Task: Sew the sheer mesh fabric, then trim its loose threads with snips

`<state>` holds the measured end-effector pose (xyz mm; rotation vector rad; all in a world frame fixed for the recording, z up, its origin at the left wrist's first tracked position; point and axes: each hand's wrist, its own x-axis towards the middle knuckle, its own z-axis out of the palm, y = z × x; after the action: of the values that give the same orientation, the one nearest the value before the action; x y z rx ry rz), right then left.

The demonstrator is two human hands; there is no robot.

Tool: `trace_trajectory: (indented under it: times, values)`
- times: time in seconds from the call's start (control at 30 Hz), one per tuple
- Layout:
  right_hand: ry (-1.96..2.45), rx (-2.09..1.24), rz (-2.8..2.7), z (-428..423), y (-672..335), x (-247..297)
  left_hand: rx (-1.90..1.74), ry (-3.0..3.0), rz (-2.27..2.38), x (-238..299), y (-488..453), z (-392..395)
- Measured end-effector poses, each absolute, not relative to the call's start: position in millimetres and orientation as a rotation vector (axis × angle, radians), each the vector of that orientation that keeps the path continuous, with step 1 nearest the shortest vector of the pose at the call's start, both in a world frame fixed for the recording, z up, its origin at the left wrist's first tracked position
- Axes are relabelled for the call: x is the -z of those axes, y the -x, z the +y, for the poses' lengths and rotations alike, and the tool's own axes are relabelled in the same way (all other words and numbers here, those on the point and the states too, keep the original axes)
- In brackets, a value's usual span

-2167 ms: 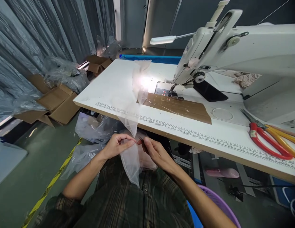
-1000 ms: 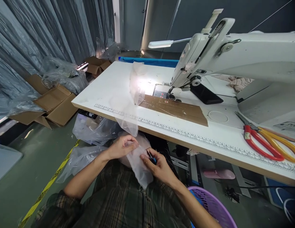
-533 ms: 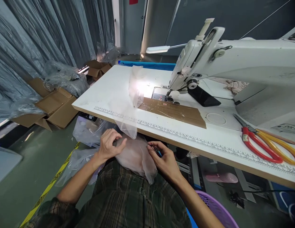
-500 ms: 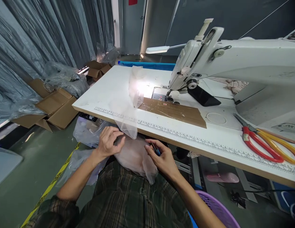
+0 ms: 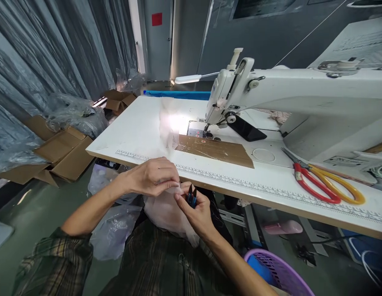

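Observation:
Sheer pale fabric [image 5: 163, 211] hangs from the table edge into my lap. My left hand [image 5: 156, 176] pinches an edge of it, fingers closed. Close beside, my right hand [image 5: 195, 209] is closed around small blue-handled thread snips [image 5: 191, 198], their dark blades pointing up and apart. The right thumb and forefinger also press on the fabric edge next to the left fingertips. More of the sheer fabric lies on the white table [image 5: 123, 135], left of the sewing machine [image 5: 228, 94], under its bright lamp.
Red- and yellow-handled scissors [image 5: 328, 183] lie on the table at the right. A brown cardboard strip [image 5: 217, 151] and a black phone [image 5: 247, 129] are by the machine. Below right stands a purple basket [image 5: 280, 273]; opened cardboard boxes [image 5: 66, 150] sit on the floor at left.
My left hand has moved right and taken hold of the fabric edge, meeting my right hand. The snips have turned blades upward. The head view has shifted, so the machine appears lower and further left.

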<state>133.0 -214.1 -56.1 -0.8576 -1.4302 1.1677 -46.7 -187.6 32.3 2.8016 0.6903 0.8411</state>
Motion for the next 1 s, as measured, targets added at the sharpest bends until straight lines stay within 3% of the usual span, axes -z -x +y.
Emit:
trace_trajectory:
  times: [0.17,0.37,1.0]
  values:
    - [0.711,-1.516,-1.437,-222,-162,40,-0.763,-2.183,0.956,-33,37,-214]
    - [0.771,-1.271,-1.613,-217,-165,32,-0.773,-1.575,1.041,-13,28,-216]
    - [0.862,-1.382,-1.806,-219,-176,42,-0.562,-1.424,1.024,-5,38,-205]
